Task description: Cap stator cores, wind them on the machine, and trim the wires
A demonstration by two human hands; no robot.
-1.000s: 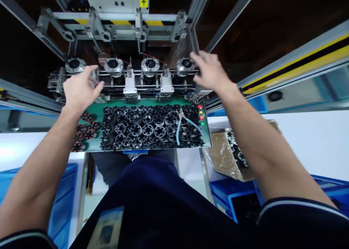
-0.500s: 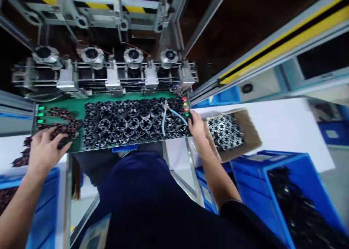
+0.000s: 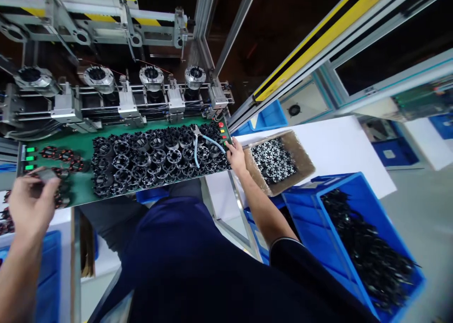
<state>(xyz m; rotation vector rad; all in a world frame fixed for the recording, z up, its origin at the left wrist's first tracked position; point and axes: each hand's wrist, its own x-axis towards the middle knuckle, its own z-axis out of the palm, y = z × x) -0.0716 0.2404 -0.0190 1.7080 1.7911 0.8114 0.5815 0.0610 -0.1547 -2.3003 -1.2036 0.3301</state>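
The left hand [image 3: 31, 209] is closed in a pinch on a small dark part [image 3: 46, 175] over the left end of the green board [image 3: 83, 183]; the half-open right hand [image 3: 235, 155] rests at its right end, keeping blue-handled side cutters [image 3: 194, 148] within reach on black stator cores [image 3: 122, 161]

Your head camera looks forward and down from just above your torso [image 3: 170, 257], close over the green workboard [image 3: 83, 181], facing the round machine fixtures [image 3: 151, 77] beyond it.
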